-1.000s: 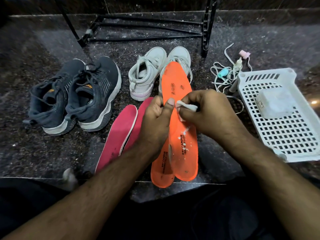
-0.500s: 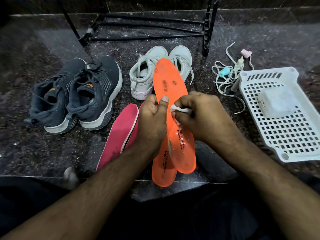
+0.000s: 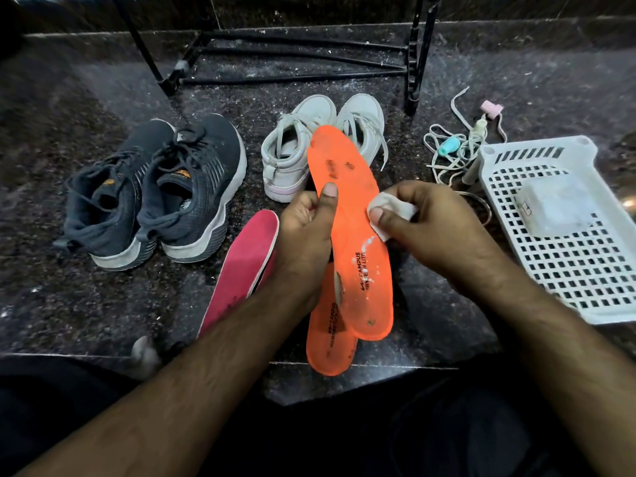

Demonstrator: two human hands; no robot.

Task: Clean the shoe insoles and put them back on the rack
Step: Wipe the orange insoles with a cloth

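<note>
Holding an orange insole point(image 3: 347, 215) tilted up off the dark stone floor point(image 3: 86, 297), left hand point(image 3: 304, 239) grips its left edge, thumb lying along the top face. Right hand point(image 3: 430, 225) pinches a small white wipe point(image 3: 392, 210) in its fingers, pressed to the insole's right edge. Second orange insole point(image 3: 328, 342) lies underneath on the floor; pink insoles point(image 3: 246, 266) just left. Dark sneakers point(image 3: 155, 191) and white sneakers point(image 3: 303, 149) behind, black rack point(image 3: 292, 60) beyond them. White basket point(image 3: 564, 235) on the right, laces point(image 3: 451, 146) beside it.
</note>
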